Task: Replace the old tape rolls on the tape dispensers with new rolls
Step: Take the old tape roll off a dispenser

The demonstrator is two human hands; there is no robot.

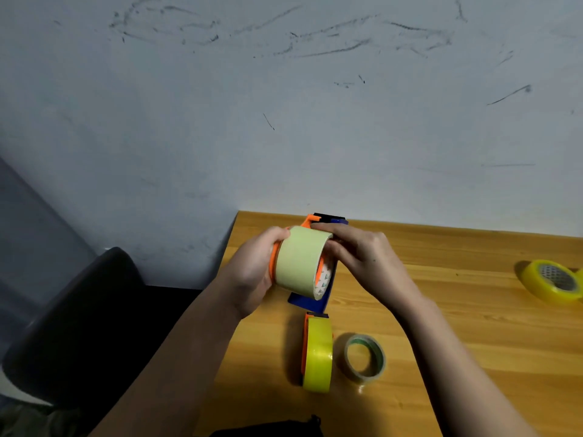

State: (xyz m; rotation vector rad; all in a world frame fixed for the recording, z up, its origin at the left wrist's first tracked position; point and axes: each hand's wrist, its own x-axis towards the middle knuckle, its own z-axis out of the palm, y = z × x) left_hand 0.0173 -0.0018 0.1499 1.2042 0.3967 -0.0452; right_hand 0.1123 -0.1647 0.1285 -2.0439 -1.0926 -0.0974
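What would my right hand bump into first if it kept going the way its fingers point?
Probably the pale green tape roll: the right hand points left with its fingers already at the roll's edge and core. Beyond that is the left hand.

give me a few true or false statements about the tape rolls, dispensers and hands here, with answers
1. Both hands hold the dispenser carrying the pale green roll. True: left hand and right hand grip it.
2. A second dispenser with a yellow roll lies on the table. True.
3. The small thin roll is stacked on the yellow roll. False: it lies flat on the table beside it.
4. The far-right yellow roll is in a hand. False: it lies alone on the table.
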